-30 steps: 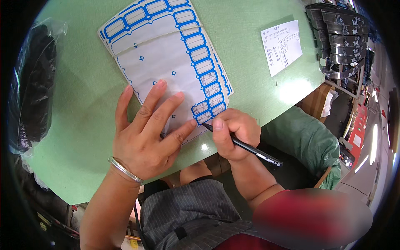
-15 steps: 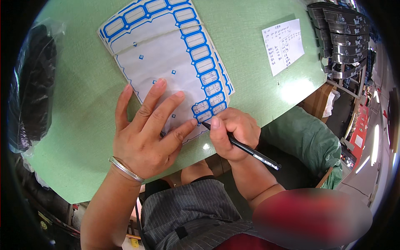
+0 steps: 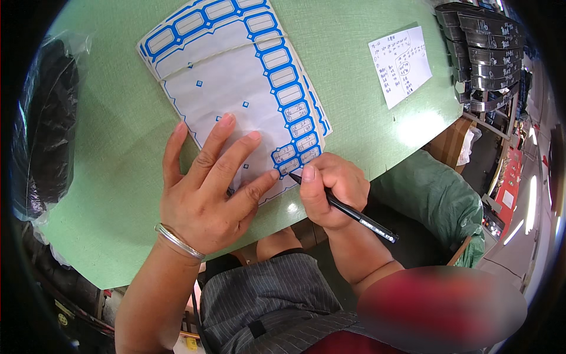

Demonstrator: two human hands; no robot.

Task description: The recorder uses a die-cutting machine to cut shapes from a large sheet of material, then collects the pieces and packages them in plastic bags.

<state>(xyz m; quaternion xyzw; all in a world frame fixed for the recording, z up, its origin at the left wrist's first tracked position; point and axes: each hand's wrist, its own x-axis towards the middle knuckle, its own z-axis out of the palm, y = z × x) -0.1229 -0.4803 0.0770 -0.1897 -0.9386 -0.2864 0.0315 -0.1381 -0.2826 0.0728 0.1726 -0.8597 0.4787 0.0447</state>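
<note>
A stack of white label sheets [image 3: 218, 88] with blue-bordered boxes lies tilted on the green table, a rubber band across its upper part. My left hand [image 3: 209, 183], fingers spread, presses flat on the lower left of the top sheet. In my right hand [image 3: 336, 192] is a black pen [image 3: 359, 217], pinched between thumb and fingers. Its tip touches or hovers just over a label box at the sheet's lower right corner; I cannot tell which. Several boxes there carry handwriting, while those farther up the right column are blank.
A handwritten note [image 3: 401, 68] lies on the green table [image 3: 118, 147] at the right. Dark items in clear plastic [image 3: 47, 124] sit at the left edge. Black labelled strips [image 3: 489, 56] hang at the far right, above a green sack [image 3: 433, 203] beside the table.
The pen and my right hand have shifted very slightly to the right. My left hand stays in place on the sheet.
</note>
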